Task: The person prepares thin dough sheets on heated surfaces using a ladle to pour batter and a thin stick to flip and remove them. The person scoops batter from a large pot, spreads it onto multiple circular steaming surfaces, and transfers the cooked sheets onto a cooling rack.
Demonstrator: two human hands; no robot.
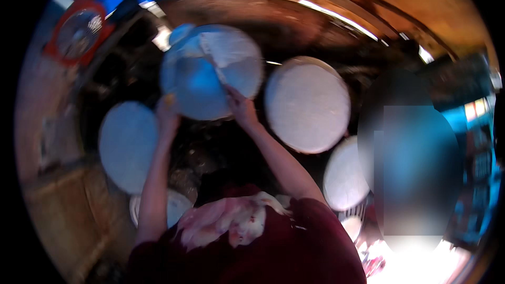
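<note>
A large round, pale disc-like surface (197,86) lies before me, tinted blue on its left side. Across it slants a long, thin, pale flat strip or blade (215,61); the blur hides its exact kind. My right hand (241,106) grips the strip's lower end at the disc's near right edge. At the near left edge is my left hand (169,110), with a small yellowish spot at its fingers. Whether it holds the rim or only touches it cannot be told. A whitish, fan-shaped sheet or film (229,49) shows on the disc's far right part.
Other round pale surfaces stand at the left (128,148), right (307,106) and farther right (347,175). An orange-framed fan (79,33) is at the upper left. A large blurred area covers the right side. A brown box-like surface (67,209) lies lower left.
</note>
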